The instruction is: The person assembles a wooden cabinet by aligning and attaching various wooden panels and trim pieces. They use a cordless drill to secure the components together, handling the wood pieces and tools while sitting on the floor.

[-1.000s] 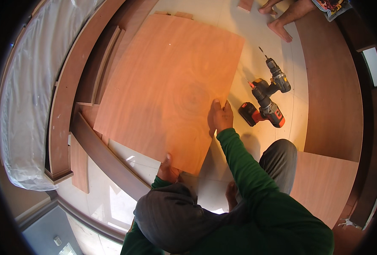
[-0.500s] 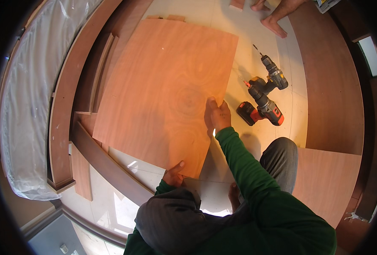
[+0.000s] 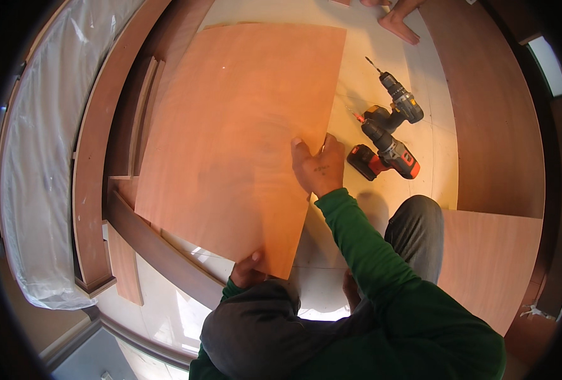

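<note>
A large reddish-brown plywood panel lies in front of me, its near corner tilted up close to my knees. My right hand grips the panel's right edge, thumb on top and fingers curled underneath. At the near edge my left hand holds the panel too, thumb over the face and the other fingers hidden below. Just right of the panel two cordless drills lie on the floor: a red and black drill nearer me and a black and yellow drill beyond it, each with a bit fitted.
Left stands a long wooden frame beside a plastic-wrapped piece. A dark board lies diagonally near the panel's left corner. Wide wood boards line the right side. Another person's bare foot is at the top.
The panel has shifted slightly toward me and left, its near corner now lower in view. My right hand has turned, its thumb now lying over the panel's face.
</note>
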